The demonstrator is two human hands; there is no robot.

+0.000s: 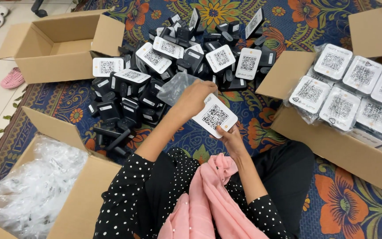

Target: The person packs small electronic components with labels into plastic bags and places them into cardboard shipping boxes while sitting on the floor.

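The person sits on a patterned floral rug (261, 115) with both hands raised over the lap. The left hand (195, 99) is closed around a crumpled clear plastic bag (176, 87) and also touches the upper edge of a white square code plaque (215, 116). The right hand (231, 135) grips that plaque from below, its fingers pinching the lower corner, so the plaque hangs tilted between the two hands above the rug.

Just beyond the hands lies a heap of black stands and white code plaques (173, 66), loose and jumbled on the rug. To the right, an open cardboard box (332, 141) holds bagged plaques (350, 84) packed face up in rows. To the lower left, another cardboard box (85, 194) is filled with clear plastic bags (36, 186). An empty-looking cardboard box (63, 44) stands at the upper left, near a pink slipper (13, 79) on the tiled floor. A pink scarf (208, 199) drapes down over the person's dotted black sleeves.
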